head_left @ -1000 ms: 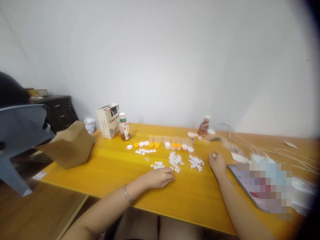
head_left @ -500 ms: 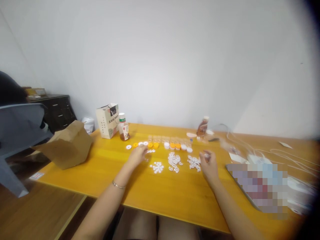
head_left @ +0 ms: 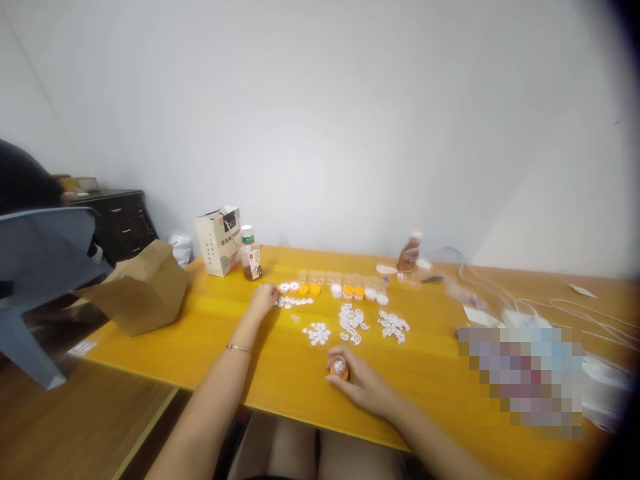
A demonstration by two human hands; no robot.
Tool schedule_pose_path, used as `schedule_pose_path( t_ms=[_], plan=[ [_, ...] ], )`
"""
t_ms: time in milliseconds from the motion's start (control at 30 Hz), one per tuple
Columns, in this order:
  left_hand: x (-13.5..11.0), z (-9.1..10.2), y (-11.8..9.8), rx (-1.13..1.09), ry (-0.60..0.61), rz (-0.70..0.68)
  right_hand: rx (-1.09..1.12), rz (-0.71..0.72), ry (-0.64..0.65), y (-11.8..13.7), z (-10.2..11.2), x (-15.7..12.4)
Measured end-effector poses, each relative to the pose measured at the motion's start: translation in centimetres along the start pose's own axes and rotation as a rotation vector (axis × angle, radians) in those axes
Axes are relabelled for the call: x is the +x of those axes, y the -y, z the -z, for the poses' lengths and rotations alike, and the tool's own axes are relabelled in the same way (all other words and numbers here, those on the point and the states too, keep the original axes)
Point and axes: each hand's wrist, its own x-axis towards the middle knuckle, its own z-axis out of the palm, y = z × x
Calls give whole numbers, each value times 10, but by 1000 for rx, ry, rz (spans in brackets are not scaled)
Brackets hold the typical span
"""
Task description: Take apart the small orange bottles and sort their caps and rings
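My right hand point(head_left: 363, 387) is narrow, the fingers curled around one small orange cap point(head_left: 339, 368), and it rests low on the yellow wooden table point(head_left: 280, 380), near the front edge; the cap looks round, with a pale centre; my left hand point(head_left: 263, 298) is just beside a short row of small white discs point(head_left: 294, 301), and I cannot tell if it pinches something; farther back lie four loose caps point(head_left: 303, 289) that I can see, two white and two orange, then five lids point(head_left: 359, 292), three white and two orange, just before a row of small clear jars point(head_left: 340, 277); I cannot count these jars or see inside them; two bottles hold brown liquid, one tea bottle point(head_left: 251, 261) and one bottle farther right point(head_left: 409, 255); there are two heaps of white lacy pieces point(head_left: 351, 323) and one pile of white discs point(head_left: 317, 333).
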Motion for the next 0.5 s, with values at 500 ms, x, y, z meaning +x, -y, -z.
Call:
schedule_pose_path(
  t_ms=[500],
  plan=[
    [-35, 13, -39, -233, -38, -324, -128, -6, -151, -9, -1, 5]
  ],
)
